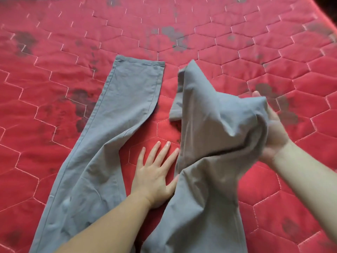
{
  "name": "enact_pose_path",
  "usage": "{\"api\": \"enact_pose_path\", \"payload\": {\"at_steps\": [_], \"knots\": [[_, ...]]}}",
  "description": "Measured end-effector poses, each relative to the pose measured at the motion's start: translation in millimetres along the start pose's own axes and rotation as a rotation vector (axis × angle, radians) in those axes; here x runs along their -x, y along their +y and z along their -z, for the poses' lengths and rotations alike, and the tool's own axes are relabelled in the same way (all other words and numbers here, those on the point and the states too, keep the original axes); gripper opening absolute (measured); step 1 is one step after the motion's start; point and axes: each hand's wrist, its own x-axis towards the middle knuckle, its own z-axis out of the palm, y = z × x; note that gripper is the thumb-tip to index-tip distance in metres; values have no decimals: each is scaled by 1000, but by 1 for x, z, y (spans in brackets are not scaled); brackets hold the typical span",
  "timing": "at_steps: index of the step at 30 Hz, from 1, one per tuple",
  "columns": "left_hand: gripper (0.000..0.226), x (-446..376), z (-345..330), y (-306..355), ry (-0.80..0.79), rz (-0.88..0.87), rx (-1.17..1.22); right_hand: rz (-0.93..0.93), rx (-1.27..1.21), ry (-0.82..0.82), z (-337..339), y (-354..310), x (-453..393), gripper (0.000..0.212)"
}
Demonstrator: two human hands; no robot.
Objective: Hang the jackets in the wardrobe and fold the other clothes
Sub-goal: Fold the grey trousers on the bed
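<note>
Barely begun, by the look of it: the grey trousers (pixel 113 143) lie spread on the red bed (pixel 237 42), long axis running from 6 toward 12 o'clock, cuffs pointing to 12. One leg lies flat at 10 o'clock; the other is bunched at 2 o'clock, gripped by the right hand (pixel 275 132). The left hand (pixel 155 172) presses flat, fingers spread, between the legs. No jackets or wardrobe show.

Red quilted mattress (pixel 237 42), filling the view from near edge to far edge. White stitching divides its cover into hexagonal panels. Dark grey blotches (pixel 173 36) mark the fabric at far centre, at far left, at mid left and along the right side.
</note>
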Motion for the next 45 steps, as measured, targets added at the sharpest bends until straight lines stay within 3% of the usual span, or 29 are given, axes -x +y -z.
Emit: {"api": "enact_pose_path", "payload": {"at_steps": [2,5,8,11,14,17,19,21,23,25,27,29,33,36,41,45], "knots": [[68,0,1,0,2,-4,17,-70,141,114,-1,0,-12,43],[67,-1,1,1,12,-13,22,-33,248,131,-13,-17,-43,42],[66,-1,2,2,31,-20,25,-21,464,217,-23,-38,-69,32],[63,0,4,1,53,-35,33,127,557,283,-42,-89,-87,19],[61,0,1,-1,70,-45,45,228,565,442,-42,-130,-102,23],[60,-1,0,-1,77,-47,45,55,849,572,-13,-122,-102,4],[60,-1,-1,-1,94,-45,48,-46,1098,694,12,-98,-102,27],[61,0,-2,-2,118,-42,64,68,1470,768,25,-62,-89,51],[63,0,-3,-3,141,-30,99,355,1766,620,24,-13,-68,53],[64,-1,-4,-3,157,-23,125,508,1892,408,22,39,-44,54],[61,0,-5,-3,161,-34,132,454,1873,399,28,75,-25,66],[56,0,-6,-4,161,-45,146,381,1766,523,34,93,-15,74],[52,1,-7,-3,192,-28,205,412,1476,690,27,125,10,64],[48,0,-5,-2,189,5,242,461,1434,768,24,163,60,65],[44,8,4,11,139,150,443,372,1372,748,25,196,132,77],[60,81,8,50,216,69,712,224,1506,707,25,216,170,67]]}}
